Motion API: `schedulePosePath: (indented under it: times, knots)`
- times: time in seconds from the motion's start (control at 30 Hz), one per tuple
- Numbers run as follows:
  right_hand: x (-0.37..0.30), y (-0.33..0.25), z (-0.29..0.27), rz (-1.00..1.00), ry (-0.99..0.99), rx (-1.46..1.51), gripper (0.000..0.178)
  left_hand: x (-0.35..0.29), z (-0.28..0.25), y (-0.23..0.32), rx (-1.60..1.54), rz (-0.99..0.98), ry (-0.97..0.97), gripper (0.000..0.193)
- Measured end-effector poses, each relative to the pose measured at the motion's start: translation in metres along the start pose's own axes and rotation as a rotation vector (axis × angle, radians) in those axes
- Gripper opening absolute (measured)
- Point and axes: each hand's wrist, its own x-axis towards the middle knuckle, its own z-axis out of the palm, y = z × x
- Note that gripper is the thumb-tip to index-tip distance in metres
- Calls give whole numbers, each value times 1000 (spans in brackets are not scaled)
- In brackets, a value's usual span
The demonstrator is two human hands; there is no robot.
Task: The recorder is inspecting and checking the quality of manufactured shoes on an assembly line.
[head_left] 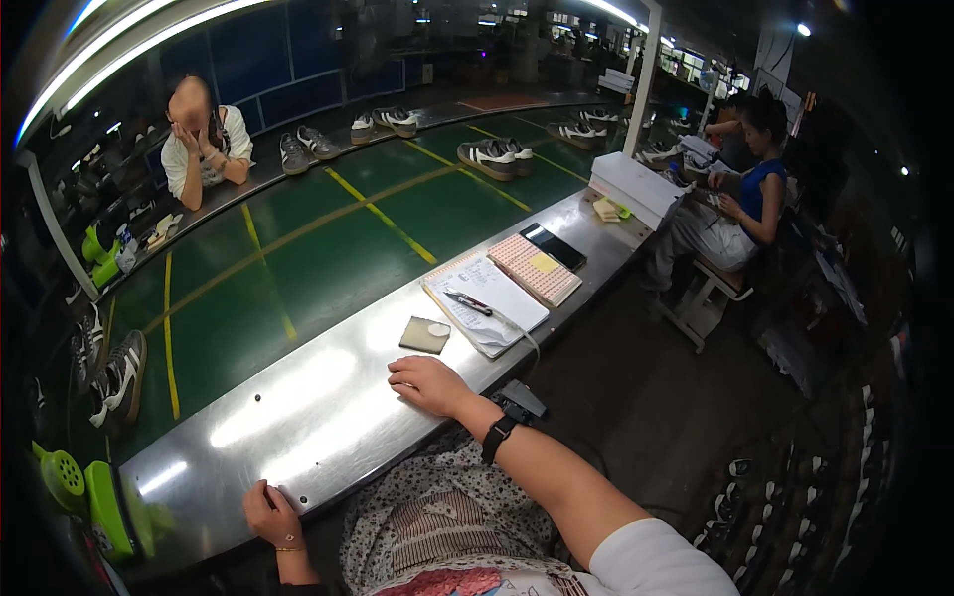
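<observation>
The metal counter (343,395) gleams silver beneath the right hand (427,384)

Tube lights (87,48) blaze at ten o'clock, white glare streaks the table (338,447) toward eight; the floor (636,397) around four sinks into gloom, edges bow, black swallows the corners.

Dark floor (616,417), seemingly blue wall panels (234,62).

No wording is legible: the notebook (487,330) toward the surface's (229,467) right end bears small handwriting, the pink-patterned booklet (532,275) beside it rows of tiny marks.
</observation>
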Motion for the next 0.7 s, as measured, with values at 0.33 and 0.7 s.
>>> schedulePosePath:
  times: [0.33,0.7]
  knots:
    - [-1,5,-3,-12,4,-11,22,5,1,9,-41,-35,-33,11]
    - [-1,-13,-10,106,2,60,18,61,-50,-5,-450,-311,-552,26]
